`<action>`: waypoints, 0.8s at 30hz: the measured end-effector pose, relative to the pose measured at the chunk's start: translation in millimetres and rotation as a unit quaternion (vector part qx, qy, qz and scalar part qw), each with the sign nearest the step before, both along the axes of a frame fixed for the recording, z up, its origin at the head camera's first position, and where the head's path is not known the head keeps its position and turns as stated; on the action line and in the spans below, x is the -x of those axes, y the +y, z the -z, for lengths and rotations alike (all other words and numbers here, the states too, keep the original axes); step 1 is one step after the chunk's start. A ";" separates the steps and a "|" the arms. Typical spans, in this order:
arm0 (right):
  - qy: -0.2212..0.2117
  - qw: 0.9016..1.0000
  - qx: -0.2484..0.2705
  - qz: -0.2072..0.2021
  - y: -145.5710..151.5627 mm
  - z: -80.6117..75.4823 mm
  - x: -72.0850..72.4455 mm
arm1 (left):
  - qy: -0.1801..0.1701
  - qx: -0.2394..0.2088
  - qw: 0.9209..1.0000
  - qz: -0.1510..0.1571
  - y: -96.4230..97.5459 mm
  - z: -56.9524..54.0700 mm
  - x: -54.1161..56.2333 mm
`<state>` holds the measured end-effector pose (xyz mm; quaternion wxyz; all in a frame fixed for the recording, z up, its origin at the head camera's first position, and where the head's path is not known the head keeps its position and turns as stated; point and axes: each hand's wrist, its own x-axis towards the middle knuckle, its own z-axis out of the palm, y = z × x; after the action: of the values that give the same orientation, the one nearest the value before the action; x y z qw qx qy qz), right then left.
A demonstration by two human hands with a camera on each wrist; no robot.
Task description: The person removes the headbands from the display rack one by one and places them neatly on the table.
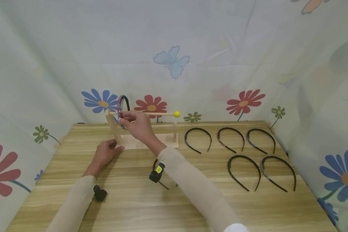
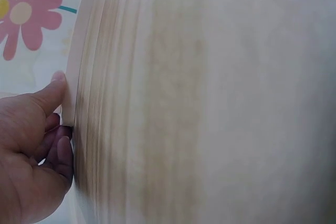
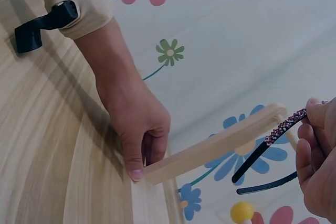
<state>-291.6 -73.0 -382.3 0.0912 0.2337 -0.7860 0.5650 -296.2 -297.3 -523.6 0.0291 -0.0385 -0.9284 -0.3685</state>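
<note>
A wooden stand (image 1: 130,142) with an upright post and a horizontal rod stands toward the back of the table. My left hand (image 1: 104,154) grips the left end of its base, thumb at the front edge and the other fingers curled behind. Between thumb and fingers, my right hand (image 1: 140,127) pinches a headband (image 1: 119,104) covered in pink glitter beads, with black comb teeth inside. This headband is upright around the rod, near the post. In the right wrist view, the free black ends of the headband (image 3: 286,127) point down beside the post.
Several dark headbands lie on the table at the right, including a beaded headband (image 1: 263,169). Another headband (image 1: 163,185) is partly hidden beneath my right forearm. A yellow ball (image 1: 177,114) caps the rod's right end. Behind the table (image 1: 127,206) hangs a flowered curtain (image 1: 208,77).
</note>
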 end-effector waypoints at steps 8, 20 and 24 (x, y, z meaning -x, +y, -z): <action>0.012 1.000 0.017 0.012 15.9 -10.1 0.2 | 0.003 -0.005 1.000 -0.004 1.1 0.4 0.0; 0.030 0.999 0.014 0.025 45.7 -18.4 -0.5 | -0.007 0.006 1.000 -0.001 1.4 -2.6 -2.0; 0.038 0.999 0.012 0.022 57.3 -19.1 -2.0 | -0.009 0.005 1.000 -0.004 1.3 -1.9 -2.4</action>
<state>-289.7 -15.6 -363.2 0.1359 0.2365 -0.7802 0.5630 -293.8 -296.0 -521.7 0.0215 -0.0319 -0.9307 -0.3638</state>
